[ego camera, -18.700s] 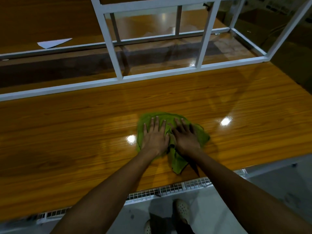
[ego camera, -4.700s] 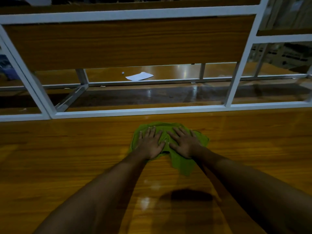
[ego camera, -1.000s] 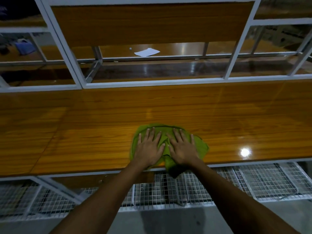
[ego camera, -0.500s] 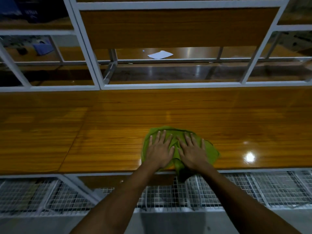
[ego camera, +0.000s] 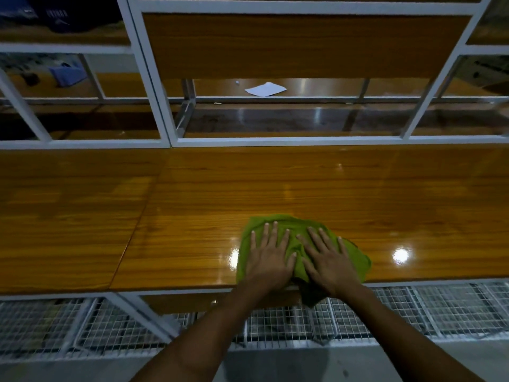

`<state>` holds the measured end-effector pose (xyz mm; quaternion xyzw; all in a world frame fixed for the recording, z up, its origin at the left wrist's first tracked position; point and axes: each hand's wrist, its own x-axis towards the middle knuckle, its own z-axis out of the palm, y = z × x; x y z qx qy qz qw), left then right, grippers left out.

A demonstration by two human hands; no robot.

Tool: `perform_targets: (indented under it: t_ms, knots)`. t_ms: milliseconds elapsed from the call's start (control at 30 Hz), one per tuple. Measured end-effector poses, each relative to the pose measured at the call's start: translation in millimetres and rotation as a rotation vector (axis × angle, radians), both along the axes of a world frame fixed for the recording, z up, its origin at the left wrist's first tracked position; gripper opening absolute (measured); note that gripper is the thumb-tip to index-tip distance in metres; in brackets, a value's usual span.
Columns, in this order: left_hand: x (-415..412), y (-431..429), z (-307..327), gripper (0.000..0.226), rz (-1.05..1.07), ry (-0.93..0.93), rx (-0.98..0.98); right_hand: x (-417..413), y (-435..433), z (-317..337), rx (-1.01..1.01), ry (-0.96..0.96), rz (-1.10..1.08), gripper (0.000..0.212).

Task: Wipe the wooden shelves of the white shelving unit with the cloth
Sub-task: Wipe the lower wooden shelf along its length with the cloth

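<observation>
Broadly, the white shelving unit point(ego camera: 154, 78) fills the frame, its painted bars crossing the upper half and its widest wooden shelf point(ego camera: 192, 210) running glossy across the middle, with a seam between two boards left of centre and wire mesh baskets point(ego camera: 440, 307) along the lower edge. Lower right of centre, near the shelf's front lip, lies the green cloth point(ego camera: 297, 244), spread out and crumpled, one corner drooping over the edge. Both hands press it flat rather than clutch it: the left hand point(ego camera: 271, 260) and the right hand point(ego camera: 329, 264) lie side by side, palms down, fingers splayed, nothing closed around the fabric. Further back, upper centre of the frame, a white sheet of paper point(ego camera: 265, 89) rests on a rear shelf. The risk I see is the cloth sliding off the front lip, since it sits so close to it and is pinned only by palm pressure; a stroke pulled toward the body could drag the hanging corner down into the mesh. The sheen also hints the hands might skid
</observation>
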<state>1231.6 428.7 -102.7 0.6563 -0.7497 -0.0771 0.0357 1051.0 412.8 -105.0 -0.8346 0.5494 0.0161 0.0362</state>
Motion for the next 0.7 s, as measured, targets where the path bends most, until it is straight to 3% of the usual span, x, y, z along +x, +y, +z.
perform_targets:
  t_ms: [167,300,500,700]
  knots:
    - [11,-34,2,0.067,-0.021,0.007,-0.004,23,-35,1,0.028,-0.008,-0.106,0.082]
    - [54,-41,-5,0.065,0.065,0.004,-0.033,63,-46,-2,0.059,-0.064,-0.051,0.082]
    - [67,-28,-6,0.088,0.069,-0.032,-0.022,69,-26,-1,0.041,-0.088,0.075,0.078]
    - [34,-53,-8,0.070,-0.048,-0.014,-0.029,31,-40,1,0.009,-0.050,0.018,0.084]
